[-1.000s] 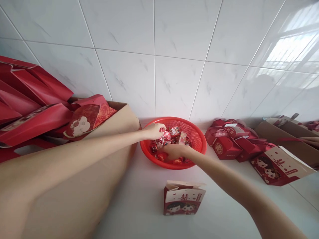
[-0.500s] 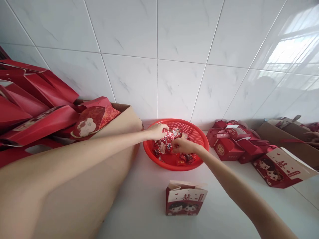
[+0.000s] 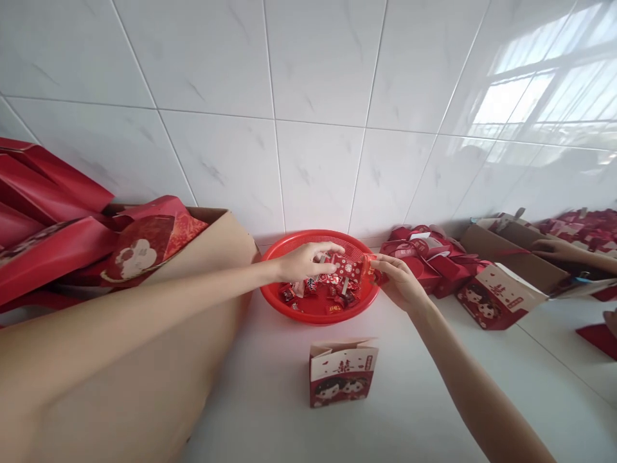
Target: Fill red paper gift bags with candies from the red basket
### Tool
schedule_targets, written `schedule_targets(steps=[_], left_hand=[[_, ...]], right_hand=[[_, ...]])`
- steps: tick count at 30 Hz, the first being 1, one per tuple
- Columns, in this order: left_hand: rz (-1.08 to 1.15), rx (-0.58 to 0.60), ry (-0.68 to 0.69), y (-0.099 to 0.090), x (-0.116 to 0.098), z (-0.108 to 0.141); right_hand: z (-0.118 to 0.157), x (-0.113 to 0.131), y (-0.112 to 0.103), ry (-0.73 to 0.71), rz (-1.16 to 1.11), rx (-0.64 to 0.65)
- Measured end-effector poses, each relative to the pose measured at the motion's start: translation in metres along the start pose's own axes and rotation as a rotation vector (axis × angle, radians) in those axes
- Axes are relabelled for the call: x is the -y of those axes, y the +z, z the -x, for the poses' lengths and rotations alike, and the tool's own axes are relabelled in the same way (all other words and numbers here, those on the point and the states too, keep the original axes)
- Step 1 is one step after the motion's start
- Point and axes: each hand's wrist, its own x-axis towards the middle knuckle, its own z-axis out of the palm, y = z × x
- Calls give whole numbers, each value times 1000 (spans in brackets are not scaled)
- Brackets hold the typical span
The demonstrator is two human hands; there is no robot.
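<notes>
A red plastic basket (image 3: 277,301) holds several wrapped candies (image 3: 332,289). Over its left half, my left hand (image 3: 311,260) has its fingers apart and nothing in its grasp, close to a red dotted packet (image 3: 348,266). At the basket's right rim my right hand (image 3: 398,276) pinches a small red wrapped candy (image 3: 368,263) between thumb and fingers. An upright red and white gift box (image 3: 343,376) with two cartoon faces stands in front of the basket, its top open. Neither hand touches it.
At the left a large cardboard box (image 3: 216,257) holds red folded boxes (image 3: 62,257). To the right are red gift boxes (image 3: 424,257), a cartoon box (image 3: 499,296) and an open carton (image 3: 513,254). Another person's hand (image 3: 554,247) reaches into that carton. A tiled wall rises behind.
My right hand has moved from among the candies to the right rim, now with a red candy. My left hand's fingers have spread. The view has shifted to the right.
</notes>
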Motion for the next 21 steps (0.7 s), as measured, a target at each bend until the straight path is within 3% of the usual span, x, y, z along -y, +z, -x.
schedule_targets(steps=[6, 16, 21], left_hand=[[84, 33, 33, 12, -21, 9], [28, 111, 19, 18, -39, 16], [-26, 107, 131, 15, -55, 35]], right_hand=[[27, 7, 10, -70, 14, -112], [58, 6, 25, -182, 58, -155], [72, 19, 32, -252, 78, -101]])
